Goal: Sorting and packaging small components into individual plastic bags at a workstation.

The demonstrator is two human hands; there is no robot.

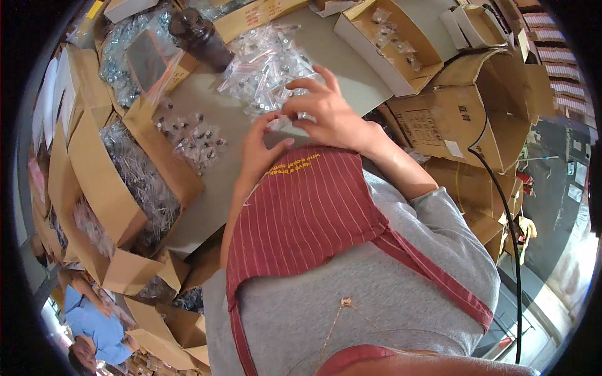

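Left grip (pixel 256 145) holds a small, clear plastic bag (pixel 276 125)

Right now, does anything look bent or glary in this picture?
Head view: cardboard boxes at left bow toward the dark round rim; head view again: small clear bags glint in their pile, and a bright patch at lower right looks washed out.
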